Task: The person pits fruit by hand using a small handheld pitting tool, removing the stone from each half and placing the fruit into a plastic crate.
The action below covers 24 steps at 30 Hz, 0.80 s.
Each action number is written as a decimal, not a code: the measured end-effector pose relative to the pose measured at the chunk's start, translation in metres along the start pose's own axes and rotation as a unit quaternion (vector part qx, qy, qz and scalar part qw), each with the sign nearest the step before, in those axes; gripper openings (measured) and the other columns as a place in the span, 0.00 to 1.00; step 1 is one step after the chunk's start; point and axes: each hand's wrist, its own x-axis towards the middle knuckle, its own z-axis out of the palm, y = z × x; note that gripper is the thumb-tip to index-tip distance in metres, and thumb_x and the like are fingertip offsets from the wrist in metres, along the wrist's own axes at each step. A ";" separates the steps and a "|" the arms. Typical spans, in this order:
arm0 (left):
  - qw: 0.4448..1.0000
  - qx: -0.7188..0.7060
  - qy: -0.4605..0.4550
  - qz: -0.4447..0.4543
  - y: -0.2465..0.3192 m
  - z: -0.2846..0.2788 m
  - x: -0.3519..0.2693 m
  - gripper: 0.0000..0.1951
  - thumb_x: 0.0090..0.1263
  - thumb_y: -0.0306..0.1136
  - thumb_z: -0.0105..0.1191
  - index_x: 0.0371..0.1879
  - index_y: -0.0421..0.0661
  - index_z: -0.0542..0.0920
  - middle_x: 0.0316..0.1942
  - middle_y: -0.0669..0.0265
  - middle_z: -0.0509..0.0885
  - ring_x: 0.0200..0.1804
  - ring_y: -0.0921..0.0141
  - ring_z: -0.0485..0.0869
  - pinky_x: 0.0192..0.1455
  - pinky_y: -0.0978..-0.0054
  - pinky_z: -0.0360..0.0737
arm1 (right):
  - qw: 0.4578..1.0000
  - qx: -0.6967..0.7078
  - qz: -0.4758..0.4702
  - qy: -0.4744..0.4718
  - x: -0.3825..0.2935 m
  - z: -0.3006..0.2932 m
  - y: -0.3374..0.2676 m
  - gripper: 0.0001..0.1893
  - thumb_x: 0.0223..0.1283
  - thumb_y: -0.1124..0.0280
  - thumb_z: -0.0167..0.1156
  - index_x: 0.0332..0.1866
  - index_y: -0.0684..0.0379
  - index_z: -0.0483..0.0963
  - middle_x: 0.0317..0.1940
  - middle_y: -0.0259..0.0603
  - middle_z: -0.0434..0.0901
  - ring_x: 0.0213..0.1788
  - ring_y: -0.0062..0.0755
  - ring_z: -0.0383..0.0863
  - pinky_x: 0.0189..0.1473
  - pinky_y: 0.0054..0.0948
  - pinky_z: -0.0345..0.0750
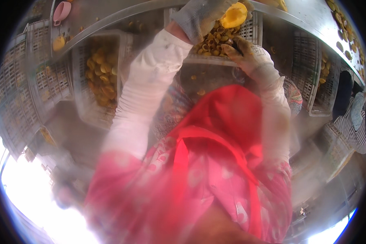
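My left hand (pixel 198 19), in a grey knit glove, holds a yellow, peach-like fruit half (pixel 234 15) with its hollow showing. Just below and to the right, my right hand (pixel 247 56) wears a pale glove with stained fingers; they are closed around what looks like a small dark tool (pixel 238 47) with a shiny tip. Its exact kind cannot be told. Beneath both hands, a white plastic crate (pixel 213 60) holds many small brown and yellow cup-shaped fruit pieces (pixel 215 41). Part of that crate is hidden by my left hand and the fruit half.
A metal table edge (pixel 125 13) curves across the top, with a pink cup (pixel 62 12) at left and fruit pieces (pixel 347 36) at right. Another crate (pixel 79 91) of yellow fruit stands at left, stacked crates (pixel 15 91) beyond. A person in striped clothing (pixel 352 128) is far right.
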 end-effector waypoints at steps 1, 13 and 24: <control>1.000 -0.006 -0.011 -0.003 0.000 -0.001 0.000 0.19 0.81 0.41 0.39 0.55 0.38 0.77 0.43 0.63 0.83 0.47 0.71 0.80 0.53 0.78 0.76 | 1.000 0.000 -0.007 0.000 0.000 0.001 0.000 0.27 0.65 0.39 0.50 0.50 0.54 0.75 0.38 0.50 0.84 0.44 0.51 0.84 0.47 0.44 0.78; 0.913 0.260 0.001 0.315 -0.044 -0.009 0.007 0.17 0.79 0.30 0.42 0.63 0.40 0.71 0.50 0.56 0.81 0.53 0.62 0.80 0.60 0.72 0.75 | 0.998 -0.035 -0.034 -0.044 -0.004 0.002 -0.011 0.27 0.66 0.40 0.49 0.49 0.56 0.75 0.39 0.50 0.85 0.45 0.51 0.84 0.48 0.43 0.78; 0.999 -0.028 -0.043 0.006 -0.005 0.007 0.003 0.22 0.81 0.45 0.39 0.43 0.38 0.81 0.40 0.64 0.83 0.46 0.73 0.79 0.54 0.78 0.74 | 0.998 -0.031 -0.046 -0.034 -0.006 0.004 -0.008 0.24 0.66 0.42 0.50 0.47 0.53 0.75 0.37 0.47 0.85 0.42 0.48 0.84 0.46 0.42 0.78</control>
